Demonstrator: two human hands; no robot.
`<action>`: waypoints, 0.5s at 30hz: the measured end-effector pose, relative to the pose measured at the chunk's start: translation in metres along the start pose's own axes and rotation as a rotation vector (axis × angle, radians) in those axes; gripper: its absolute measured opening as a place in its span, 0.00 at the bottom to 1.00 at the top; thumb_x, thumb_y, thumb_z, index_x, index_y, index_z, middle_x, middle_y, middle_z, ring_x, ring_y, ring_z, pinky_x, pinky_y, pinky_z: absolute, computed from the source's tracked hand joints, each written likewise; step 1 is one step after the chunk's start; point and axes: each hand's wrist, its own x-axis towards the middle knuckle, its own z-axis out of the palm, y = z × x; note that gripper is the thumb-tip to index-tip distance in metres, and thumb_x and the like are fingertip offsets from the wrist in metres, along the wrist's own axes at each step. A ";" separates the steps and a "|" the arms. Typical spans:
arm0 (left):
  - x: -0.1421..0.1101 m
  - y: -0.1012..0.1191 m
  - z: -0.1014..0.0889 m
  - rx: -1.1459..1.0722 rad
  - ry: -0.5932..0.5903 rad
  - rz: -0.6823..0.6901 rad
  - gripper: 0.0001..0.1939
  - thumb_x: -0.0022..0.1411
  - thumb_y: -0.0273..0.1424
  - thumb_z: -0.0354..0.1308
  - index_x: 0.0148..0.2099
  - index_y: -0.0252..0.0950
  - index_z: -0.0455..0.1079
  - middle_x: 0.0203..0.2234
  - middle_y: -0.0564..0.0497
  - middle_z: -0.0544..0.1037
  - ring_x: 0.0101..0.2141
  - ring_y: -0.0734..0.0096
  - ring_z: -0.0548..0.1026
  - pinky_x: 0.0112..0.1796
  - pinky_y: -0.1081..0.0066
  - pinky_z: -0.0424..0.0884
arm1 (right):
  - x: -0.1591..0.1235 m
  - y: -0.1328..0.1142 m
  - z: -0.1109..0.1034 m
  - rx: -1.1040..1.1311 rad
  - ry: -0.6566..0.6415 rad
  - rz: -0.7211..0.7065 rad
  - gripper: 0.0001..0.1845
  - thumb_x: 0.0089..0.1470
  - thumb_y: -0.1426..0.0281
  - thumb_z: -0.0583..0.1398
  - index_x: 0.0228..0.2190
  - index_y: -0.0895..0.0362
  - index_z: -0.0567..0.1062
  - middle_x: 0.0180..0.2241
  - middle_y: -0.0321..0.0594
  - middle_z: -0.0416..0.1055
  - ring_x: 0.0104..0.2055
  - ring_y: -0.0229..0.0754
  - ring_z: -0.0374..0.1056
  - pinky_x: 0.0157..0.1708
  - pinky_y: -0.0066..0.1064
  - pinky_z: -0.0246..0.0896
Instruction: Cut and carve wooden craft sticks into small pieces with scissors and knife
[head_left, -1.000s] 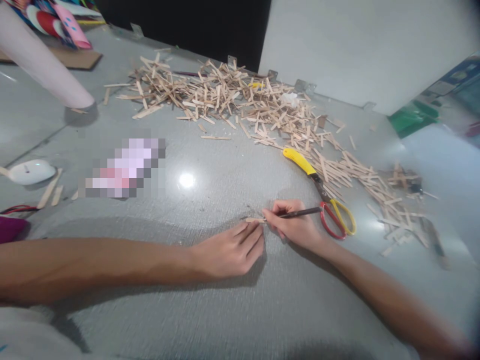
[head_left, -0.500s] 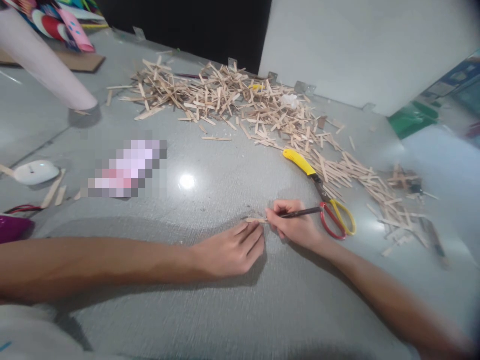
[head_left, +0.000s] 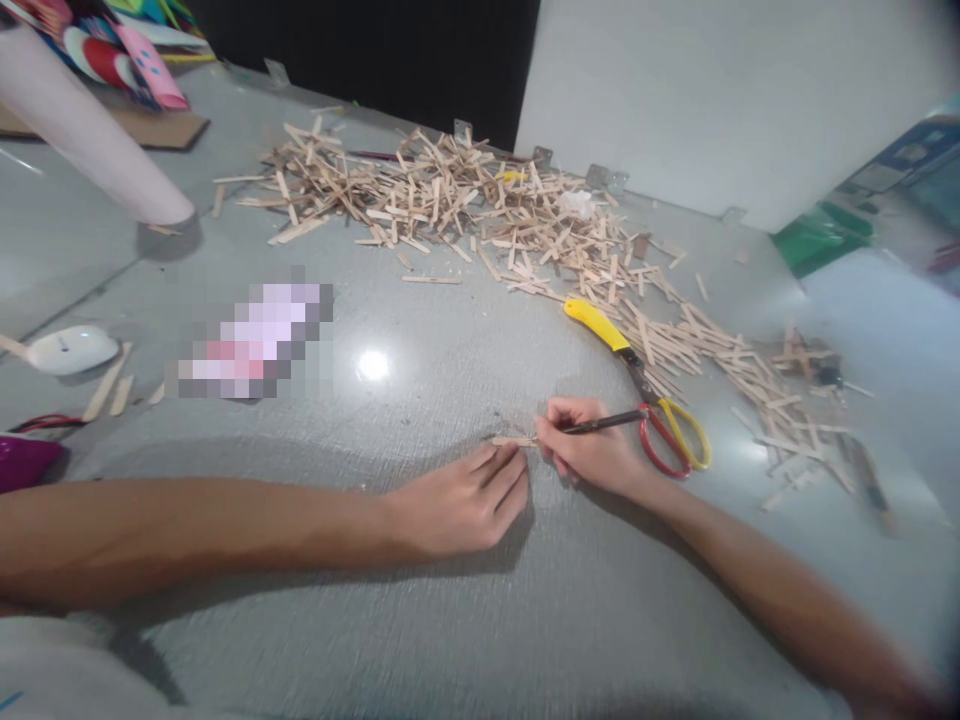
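Note:
My left hand (head_left: 459,500) lies flat on the grey table (head_left: 420,620), fingers stretched out, fingertips pressing on a short wooden stick (head_left: 511,441). My right hand (head_left: 592,447) is closed round a dark pencil (head_left: 606,424), whose tip rests at the stick's right end. The two hands almost touch over the stick.
A red-and-yellow pair of scissors (head_left: 675,436) lies just right of my right hand, a yellow-handled knife (head_left: 604,332) beyond it. A large heap of wooden sticks (head_left: 480,205) spreads across the back and right. A pink tube (head_left: 82,130) and a white mouse (head_left: 71,349) sit at the left.

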 end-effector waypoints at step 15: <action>0.003 -0.001 -0.005 0.002 -0.009 -0.008 0.11 0.73 0.23 0.61 0.52 0.20 0.79 0.47 0.30 0.86 0.50 0.50 0.86 0.57 0.56 0.79 | -0.002 0.002 0.007 0.001 0.061 -0.065 0.28 0.68 0.53 0.66 0.21 0.53 0.69 0.13 0.30 0.68 0.13 0.32 0.60 0.17 0.26 0.54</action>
